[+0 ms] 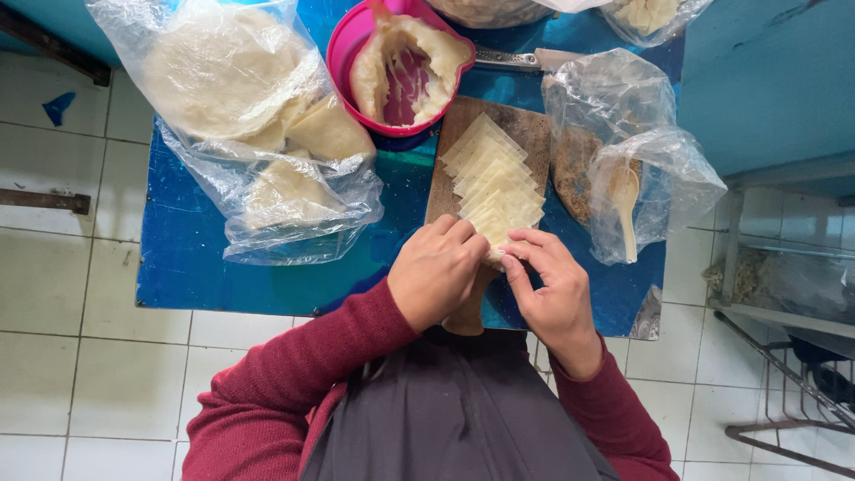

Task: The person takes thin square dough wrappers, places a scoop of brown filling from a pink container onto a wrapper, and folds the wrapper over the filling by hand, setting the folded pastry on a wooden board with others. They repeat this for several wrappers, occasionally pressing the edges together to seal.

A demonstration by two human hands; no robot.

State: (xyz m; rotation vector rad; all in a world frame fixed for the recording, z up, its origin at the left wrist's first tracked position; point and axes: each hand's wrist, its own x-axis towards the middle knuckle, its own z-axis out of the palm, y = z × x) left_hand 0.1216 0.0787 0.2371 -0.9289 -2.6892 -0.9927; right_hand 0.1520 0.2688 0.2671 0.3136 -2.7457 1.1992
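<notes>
Left hand: the left hand (436, 272) sits at the centre of the frame, fingers curled down over the near end of the fanned wrappers, pinching the nearest pale sheet.
Right hand: the right hand (554, 289) is just beside it, fingertips (515, 260) closed narrowly on the same sheet's edge (both hands meet on that one piece).
Wrappers: a row of thin square dough wrappers (494, 183), overlapping like tiles, runs from centre toward the upper middle of the frame.
Board: they lie on a brown wooden cutting board (525, 125), its handle end hidden under the hands.
Bowl: above, at top centre, a pink bowl (346, 44) holds pale dough.
Bags: upper left, a clear plastic bag (240, 116) of flat dough rounds; right of the board, a crumpled clear bag (659, 169) with a wooden spoon (625, 200) in it.
Table: everything rests on a blue table (187, 249) over white floor tiles.
Sleeves: dark red, with a grey apron at bottom centre.
</notes>
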